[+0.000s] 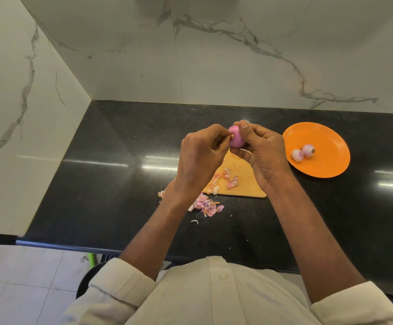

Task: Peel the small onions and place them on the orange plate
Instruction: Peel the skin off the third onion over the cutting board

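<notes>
Our right hand [260,153] curls round a small onion [236,139] held above the cutting board [242,181]; our left hand [202,156] pinches its skin. We work on a black counter [101,184] against marble walls [214,55]. Two onions [303,152] lie on the orange plate [327,137]. Its long axis we cannot tell.

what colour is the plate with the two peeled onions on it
Orange, a plain solid orange plate with no pattern, seen in the head view, the only view.
</notes>
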Available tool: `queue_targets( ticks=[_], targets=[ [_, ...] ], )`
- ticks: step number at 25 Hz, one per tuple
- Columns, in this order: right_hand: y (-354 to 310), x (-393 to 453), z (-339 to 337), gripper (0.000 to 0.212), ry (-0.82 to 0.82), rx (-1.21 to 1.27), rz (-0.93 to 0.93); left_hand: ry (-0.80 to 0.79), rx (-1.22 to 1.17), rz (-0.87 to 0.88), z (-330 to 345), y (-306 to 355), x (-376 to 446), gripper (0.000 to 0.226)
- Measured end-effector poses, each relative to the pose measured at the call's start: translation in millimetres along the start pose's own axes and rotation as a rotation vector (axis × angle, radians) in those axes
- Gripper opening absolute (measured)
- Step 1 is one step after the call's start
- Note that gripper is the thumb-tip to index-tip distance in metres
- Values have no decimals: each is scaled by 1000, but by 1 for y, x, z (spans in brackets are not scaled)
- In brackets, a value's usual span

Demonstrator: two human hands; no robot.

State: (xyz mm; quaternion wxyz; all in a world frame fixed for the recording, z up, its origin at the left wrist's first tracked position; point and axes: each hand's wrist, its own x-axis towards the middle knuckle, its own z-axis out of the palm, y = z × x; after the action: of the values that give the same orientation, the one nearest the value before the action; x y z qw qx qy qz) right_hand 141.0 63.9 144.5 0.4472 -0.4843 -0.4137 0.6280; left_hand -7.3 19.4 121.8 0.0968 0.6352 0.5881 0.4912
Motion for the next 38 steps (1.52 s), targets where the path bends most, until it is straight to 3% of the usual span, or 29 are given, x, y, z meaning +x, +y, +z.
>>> queue_targets(
  ticks=[11, 13, 17, 19, 22, 26, 31, 38],
  targets=[
    [2, -4, -1, 24, -18, 2, 0, -43, 133, -20, 2, 8, 7, 8],
    [0, -3, -3, 25, -49, 45, 2, -61, 68, -54, 4, 8, 8, 8],
    [-2, -3, -1, 25, -70, 157, 27, -54, -332, -326, 4, 5, 0, 2],
    [-1, -3, 0, 24, -46, 178, 40, -66, -440, -366, 0, 2, -1, 11],
    [0, -1, -2, 25, -39, 110, -1, -145, -362, -365, -6, 3, 4, 25],
    [4, -1, 1, 23, -14, -43, -63, -211, -318, -466, -9, 4, 11, 22],
    [9, -3, 6, 21, 3, -116, -91, -123, -357, -611, -7, 13, 12, 11],
    [4, -5, 12, 22, 51, 73, 1, -145, -481, -643, -12, 9, 10, 19]
  ],
)
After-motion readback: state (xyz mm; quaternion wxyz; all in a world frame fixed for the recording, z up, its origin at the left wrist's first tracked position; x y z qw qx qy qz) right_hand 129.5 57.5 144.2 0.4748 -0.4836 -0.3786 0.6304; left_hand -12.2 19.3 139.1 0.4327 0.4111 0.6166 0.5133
